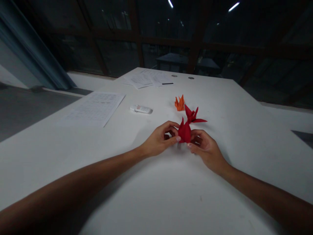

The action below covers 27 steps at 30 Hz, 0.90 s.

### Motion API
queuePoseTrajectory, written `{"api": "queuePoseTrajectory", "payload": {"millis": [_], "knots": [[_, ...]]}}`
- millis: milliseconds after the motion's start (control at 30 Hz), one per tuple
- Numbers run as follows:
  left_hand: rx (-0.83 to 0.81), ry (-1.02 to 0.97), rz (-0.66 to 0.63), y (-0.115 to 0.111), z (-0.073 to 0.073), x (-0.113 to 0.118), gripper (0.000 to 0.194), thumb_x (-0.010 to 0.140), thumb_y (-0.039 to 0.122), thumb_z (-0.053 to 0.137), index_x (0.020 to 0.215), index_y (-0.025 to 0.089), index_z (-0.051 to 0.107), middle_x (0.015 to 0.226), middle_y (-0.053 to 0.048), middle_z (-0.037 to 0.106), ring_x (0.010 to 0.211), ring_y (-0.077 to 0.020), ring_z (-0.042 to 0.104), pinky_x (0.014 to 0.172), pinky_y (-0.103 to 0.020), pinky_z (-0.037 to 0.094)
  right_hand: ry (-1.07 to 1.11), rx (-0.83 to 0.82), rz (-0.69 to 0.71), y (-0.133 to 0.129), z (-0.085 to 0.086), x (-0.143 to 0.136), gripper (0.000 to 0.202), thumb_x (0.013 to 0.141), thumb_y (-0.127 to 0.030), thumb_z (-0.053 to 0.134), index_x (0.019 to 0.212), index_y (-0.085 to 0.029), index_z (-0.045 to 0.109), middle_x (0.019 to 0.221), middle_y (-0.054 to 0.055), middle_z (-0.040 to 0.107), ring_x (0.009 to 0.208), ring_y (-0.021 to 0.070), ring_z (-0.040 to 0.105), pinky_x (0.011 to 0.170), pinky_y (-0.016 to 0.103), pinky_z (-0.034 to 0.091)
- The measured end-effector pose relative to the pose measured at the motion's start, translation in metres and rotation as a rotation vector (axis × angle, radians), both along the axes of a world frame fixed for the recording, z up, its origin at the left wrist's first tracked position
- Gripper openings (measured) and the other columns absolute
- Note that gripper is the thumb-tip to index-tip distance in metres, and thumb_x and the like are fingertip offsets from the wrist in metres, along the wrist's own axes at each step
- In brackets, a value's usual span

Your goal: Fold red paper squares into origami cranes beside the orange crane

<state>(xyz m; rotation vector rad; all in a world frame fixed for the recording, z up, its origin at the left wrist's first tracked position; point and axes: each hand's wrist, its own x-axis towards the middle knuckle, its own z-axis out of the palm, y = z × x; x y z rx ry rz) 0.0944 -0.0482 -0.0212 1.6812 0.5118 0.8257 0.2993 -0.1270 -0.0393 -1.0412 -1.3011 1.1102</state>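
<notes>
Between my two hands is a small red folded-paper piece with pointed tips, an origami crane by its look. My left hand pinches its left side between thumb and fingers. On the other side, my right hand grips its lower right edge the same way. Just beyond it stands another red paper crane with its wings spread; the held piece overlaps it in view. An orange paper crane sits a little farther back on the white table.
To the left of the cranes lies a white tube-like object with printing on it. Printed sheets are at the table's left side, and more papers lie at the far end beside a thin black strip.
</notes>
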Motion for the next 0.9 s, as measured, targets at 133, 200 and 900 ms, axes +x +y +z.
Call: {"api": "queuePoseTrajectory", "payload": {"millis": [133, 200, 900], "knots": [[0.054, 0.087, -0.039, -0.0013, 0.0008, -0.0016, 0.027, 0.088, 0.035, 0.071, 0.105, 0.016, 0.060, 0.091, -0.003, 0.060, 0.083, -0.0133, 0.057, 0.067, -0.023, 0.045, -0.064, 0.020, 0.009, 0.0024, -0.0011, 0.0021, 0.020, 0.087, -0.031, 0.072, 0.102, -0.023, 0.062, 0.098, 0.004, 0.063, 0.087, 0.0182, 0.060, 0.068, 0.029, 0.050], [0.125, 0.146, -0.053, -0.0019, 0.0022, -0.0019, 0.028, 0.087, 0.038, 0.072, 0.102, 0.016, 0.061, 0.096, -0.004, 0.061, 0.085, -0.0140, 0.057, 0.064, -0.022, 0.044, -0.119, 0.045, 0.001, 0.0019, -0.0001, 0.0022, 0.016, 0.088, -0.030, 0.071, 0.101, -0.024, 0.064, 0.106, 0.005, 0.062, 0.093, 0.0194, 0.061, 0.071, 0.031, 0.053], [0.086, 0.192, -0.082, -0.0038, -0.0001, 0.0015, 0.026, 0.091, 0.037, 0.068, 0.104, 0.016, 0.062, 0.092, -0.003, 0.067, 0.077, -0.0130, 0.058, 0.070, -0.025, 0.046, -0.043, -0.025, -0.025, 0.0017, -0.0005, -0.0032, 0.030, 0.083, -0.031, 0.078, 0.106, -0.023, 0.060, 0.090, 0.000, 0.066, 0.074, 0.0137, 0.057, 0.063, 0.027, 0.045]]}}
